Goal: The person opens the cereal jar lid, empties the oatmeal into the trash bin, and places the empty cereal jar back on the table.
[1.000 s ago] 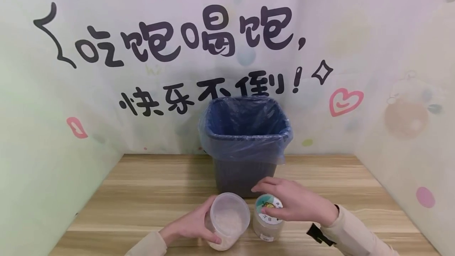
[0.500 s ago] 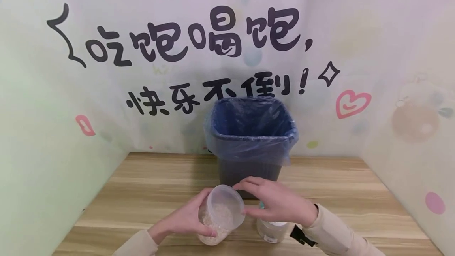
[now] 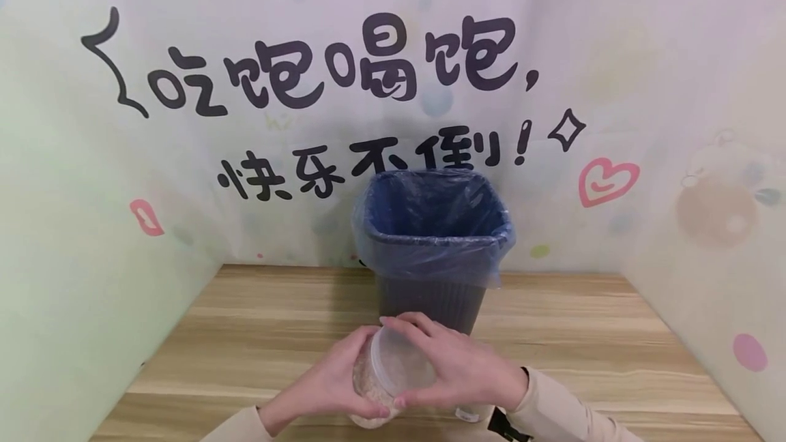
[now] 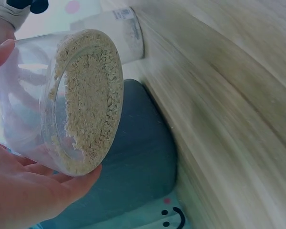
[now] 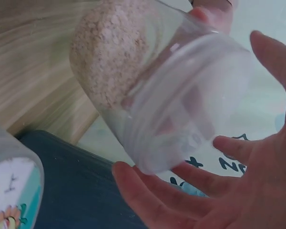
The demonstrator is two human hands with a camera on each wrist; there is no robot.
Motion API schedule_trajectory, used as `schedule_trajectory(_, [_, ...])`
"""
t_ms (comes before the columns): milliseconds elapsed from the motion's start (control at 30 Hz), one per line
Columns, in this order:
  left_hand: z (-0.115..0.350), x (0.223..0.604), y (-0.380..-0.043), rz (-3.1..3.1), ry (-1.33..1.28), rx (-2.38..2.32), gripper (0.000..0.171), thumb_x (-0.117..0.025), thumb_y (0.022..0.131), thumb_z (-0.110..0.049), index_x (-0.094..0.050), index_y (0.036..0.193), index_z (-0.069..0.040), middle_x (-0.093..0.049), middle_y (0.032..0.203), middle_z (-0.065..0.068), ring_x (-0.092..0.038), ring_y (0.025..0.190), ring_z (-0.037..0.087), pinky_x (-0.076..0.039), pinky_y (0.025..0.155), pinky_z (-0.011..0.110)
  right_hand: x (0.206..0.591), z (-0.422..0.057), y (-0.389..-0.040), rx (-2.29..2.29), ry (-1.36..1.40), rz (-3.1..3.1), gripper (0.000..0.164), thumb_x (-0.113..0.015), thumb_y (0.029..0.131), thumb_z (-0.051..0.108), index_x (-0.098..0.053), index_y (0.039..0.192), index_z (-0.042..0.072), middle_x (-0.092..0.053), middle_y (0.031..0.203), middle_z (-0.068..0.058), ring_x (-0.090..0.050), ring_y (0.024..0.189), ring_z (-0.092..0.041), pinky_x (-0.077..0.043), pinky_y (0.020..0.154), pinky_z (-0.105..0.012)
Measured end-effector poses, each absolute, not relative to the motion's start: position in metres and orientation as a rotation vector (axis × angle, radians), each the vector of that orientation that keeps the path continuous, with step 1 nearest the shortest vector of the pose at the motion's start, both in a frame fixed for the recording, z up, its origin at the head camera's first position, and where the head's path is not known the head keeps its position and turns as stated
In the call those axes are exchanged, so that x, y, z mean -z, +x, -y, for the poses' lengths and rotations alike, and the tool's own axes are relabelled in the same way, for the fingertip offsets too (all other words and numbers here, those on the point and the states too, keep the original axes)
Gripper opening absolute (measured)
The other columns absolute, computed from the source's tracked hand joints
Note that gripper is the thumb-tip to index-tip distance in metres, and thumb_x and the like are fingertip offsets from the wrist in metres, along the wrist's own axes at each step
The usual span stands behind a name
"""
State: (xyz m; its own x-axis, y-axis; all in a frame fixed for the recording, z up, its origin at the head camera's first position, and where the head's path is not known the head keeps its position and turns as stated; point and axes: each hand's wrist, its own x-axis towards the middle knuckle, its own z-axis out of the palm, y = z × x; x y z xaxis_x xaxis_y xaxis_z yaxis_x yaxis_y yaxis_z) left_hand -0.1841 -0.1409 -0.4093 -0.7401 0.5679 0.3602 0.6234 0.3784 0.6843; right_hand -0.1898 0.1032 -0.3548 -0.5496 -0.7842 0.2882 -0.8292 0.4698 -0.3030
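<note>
Plastic jar (image 5: 140,83): lid (image 5: 190,107) on, flakes (image 4: 91,98) untipped inside. Left hand (image 3: 331,384) grips jar; right hand (image 3: 460,367) round lid, hold unclear. Bin (image 3: 432,261), one o'clock.

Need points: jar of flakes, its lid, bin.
Jar of flakes (image 4: 33,90): left wrist view, on the clear side wall.
Lid (image 5: 200,107): right wrist view, on its translucent top.
Bin (image 3: 431,300): head view, on the dark front wall.

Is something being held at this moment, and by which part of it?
The clear jar of flakes is held round its side wall by the left hand; whether the right hand also grips its lid cannot be told.
</note>
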Motion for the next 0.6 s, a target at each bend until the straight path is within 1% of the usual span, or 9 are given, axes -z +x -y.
schedule_trajectory(200, [0.1349, 0.4056, -0.1786, 2.535, -1.108, 1.182, 0.091, -0.087, 0.064, -0.04, -0.043, 0.136, -0.005, -0.056, 0.122, 0.004, -0.055, 0.102, 0.015, -0.05, 0.083, 0.032, 0.3609, -0.1027, -0.187, -0.626, 1.432, 2.513, 0.081, -0.065, 0.082, 0.063, -0.036, 0.148, 0.025, -0.043, 0.131, 0.004, -0.054, 0.106, -0.014, -0.049, 0.087, -0.034])
schedule_trajectory(400, [0.1327, 0.405, -0.1796, 2.529, -1.11, 1.112, 0.094, -0.088, 0.062, -0.043, -0.044, 0.137, -0.008, -0.057, 0.12, 0.001, -0.056, 0.1, 0.014, -0.051, 0.081, 0.031, 0.3634, -0.1036, -0.1869, -0.598, 1.438, 2.477, 0.082, -0.069, 0.08, 0.058, -0.037, 0.147, 0.024, -0.045, 0.13, 0.001, -0.053, 0.108, -0.015, -0.048, 0.089, -0.034])
schedule_trajectory(600, [0.1307, 0.405, -0.1819, 2.547, -1.112, 1.078, 0.094, -0.089, 0.059, -0.046, -0.046, 0.134, -0.01, -0.058, 0.117, -0.001, -0.056, 0.099, 0.013, -0.05, 0.08, 0.031, 0.3647, -0.1053, -0.1884, -0.593, 1.461, 2.474, 0.085, -0.074, 0.076, 0.054, -0.037, 0.147, 0.024, -0.045, 0.13, 0.0, -0.053, 0.109, -0.014, -0.048, 0.089, -0.033])
